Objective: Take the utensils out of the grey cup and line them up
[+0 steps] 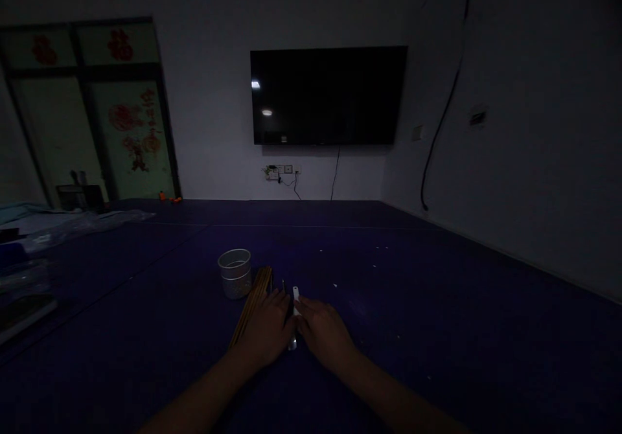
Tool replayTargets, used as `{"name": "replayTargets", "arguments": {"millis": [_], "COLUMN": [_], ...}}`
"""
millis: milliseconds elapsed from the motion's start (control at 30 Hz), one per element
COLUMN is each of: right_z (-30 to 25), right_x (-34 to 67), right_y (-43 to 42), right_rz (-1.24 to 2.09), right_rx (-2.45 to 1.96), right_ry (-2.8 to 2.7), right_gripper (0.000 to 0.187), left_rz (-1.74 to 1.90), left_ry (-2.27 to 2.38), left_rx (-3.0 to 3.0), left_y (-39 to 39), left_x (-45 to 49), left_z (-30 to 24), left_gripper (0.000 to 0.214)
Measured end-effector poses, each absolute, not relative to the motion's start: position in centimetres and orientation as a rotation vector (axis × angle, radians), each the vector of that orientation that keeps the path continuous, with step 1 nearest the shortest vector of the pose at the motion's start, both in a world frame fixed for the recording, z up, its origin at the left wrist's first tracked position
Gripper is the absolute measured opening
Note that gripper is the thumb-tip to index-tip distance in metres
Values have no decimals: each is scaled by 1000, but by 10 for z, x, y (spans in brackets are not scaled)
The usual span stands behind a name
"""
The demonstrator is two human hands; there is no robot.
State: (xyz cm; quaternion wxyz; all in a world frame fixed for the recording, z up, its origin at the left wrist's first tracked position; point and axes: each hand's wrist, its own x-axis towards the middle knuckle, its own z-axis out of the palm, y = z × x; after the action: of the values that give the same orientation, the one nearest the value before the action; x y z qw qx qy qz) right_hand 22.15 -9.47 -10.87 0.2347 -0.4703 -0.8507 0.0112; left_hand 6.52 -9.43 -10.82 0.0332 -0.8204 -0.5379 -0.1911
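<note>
My left hand (270,328) lies low over the dark blue surface, fingers stretched forward beside a bundle of wooden chopsticks (253,301). Thin dark utensils (284,284) poke out past its fingertips; their kind is too dim to tell. My right hand (324,331) is closed, thumb and fingers on a white-handled utensil (296,293) with a shiny metal lower end. That utensil points away from me between both hands, its middle partly covered by the fingers. Left of the chopsticks stands an upright, ribbed metal cup (236,275).
Small white scraps (335,285) are scattered on the blue surface (389,304) to the right. Clear plastic wrapping (87,225) and a clear container (24,277) lie at the left. A television (330,97) hangs on the far wall. The room is dark.
</note>
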Motion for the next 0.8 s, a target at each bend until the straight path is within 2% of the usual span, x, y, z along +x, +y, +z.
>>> {"name": "replayTargets", "arguments": {"millis": [367,600,800], "right_z": [-109,-111,-110], "right_x": [223,222,222], "right_y": [-92,-92,-92], "right_rz": [4,34,79], "right_rx": [-1356,-1302,-1245], "right_ry": [-2308,-2331,-2369], "right_gripper": [40,41,42], "left_rz": [-415,-540,-508], "left_ry": [-1598,-1523,-1506], "left_rx": [-2554,-2537,-2525], "left_y": [-98,-84,-81], "left_x": [67,58,58], "left_z": [-108,-118,-118], "left_gripper": [47,40,38]}}
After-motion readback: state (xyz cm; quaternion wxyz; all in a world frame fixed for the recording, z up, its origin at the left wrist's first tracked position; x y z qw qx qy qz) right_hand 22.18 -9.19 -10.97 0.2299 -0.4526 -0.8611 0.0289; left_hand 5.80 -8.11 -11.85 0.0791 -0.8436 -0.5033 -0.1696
